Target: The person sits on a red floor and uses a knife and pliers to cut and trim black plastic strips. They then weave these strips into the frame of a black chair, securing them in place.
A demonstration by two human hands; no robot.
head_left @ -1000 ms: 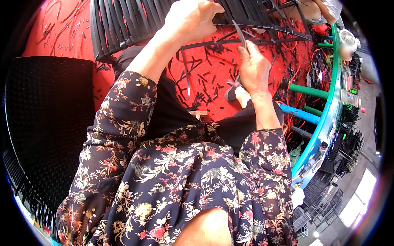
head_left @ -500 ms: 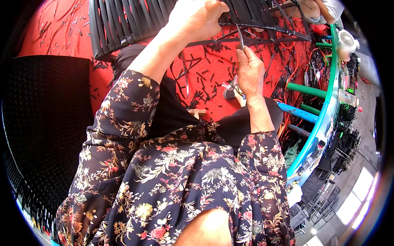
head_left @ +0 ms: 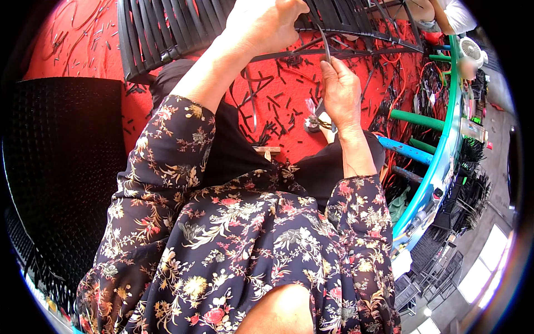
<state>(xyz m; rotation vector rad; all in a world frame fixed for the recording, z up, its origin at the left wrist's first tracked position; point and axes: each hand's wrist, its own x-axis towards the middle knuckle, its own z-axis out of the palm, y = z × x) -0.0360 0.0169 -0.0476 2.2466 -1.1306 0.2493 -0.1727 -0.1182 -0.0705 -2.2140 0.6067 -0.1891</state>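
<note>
Upward from right hand, dark strip, pinched there, left hand alongside, grip unclear

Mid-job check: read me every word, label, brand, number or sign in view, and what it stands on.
No text can be read anywhere in this view.
Dark strip in the right hand: no marking shows.
Slatted black piece by the left hand: no marking shows.
White fan: too small and blurred to tell.
Floral top: pattern only, no lettering seen.
</note>
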